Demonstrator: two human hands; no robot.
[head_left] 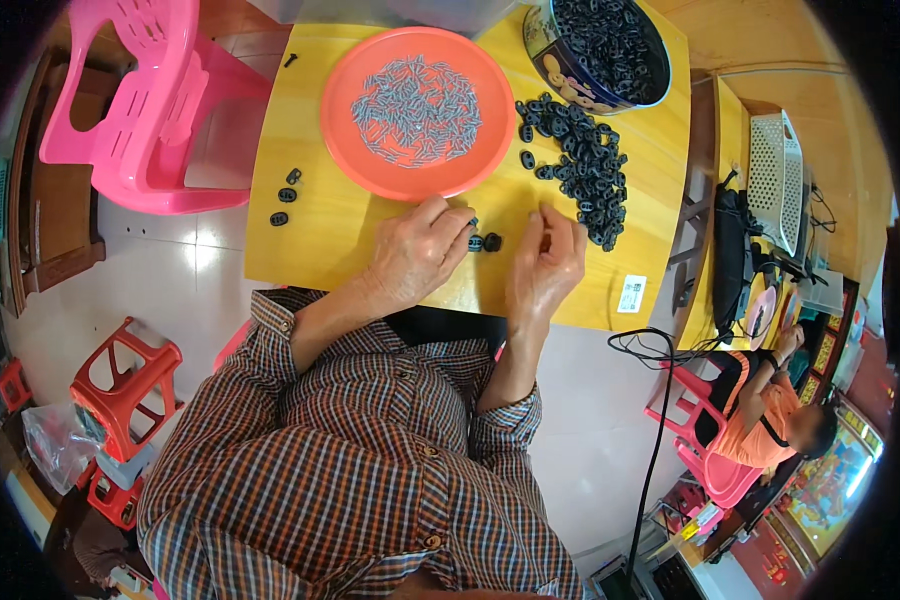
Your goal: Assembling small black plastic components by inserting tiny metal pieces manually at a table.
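Observation:
My left hand [417, 252] rests on the yellow table [300, 250], its fingertips closed on a small black plastic piece [475, 241]; another black piece [492, 241] lies just beside it. My right hand [546, 262] hovers close by with thumb and forefinger pinched together; whether it holds a small pin I cannot tell. An orange plate [370, 160] with several small grey metal pins [416, 108] sits just beyond my left hand. A heap of black plastic pieces [580, 160] lies to the right of the plate.
A round tin [570, 85] full of black pieces stands at the far right corner. Three loose black pieces [285, 195] lie at the table's left. A pink chair [145, 110] and red stools [120, 390] stand left. A seated person [770, 410] is at the right, near a black cable [655, 350].

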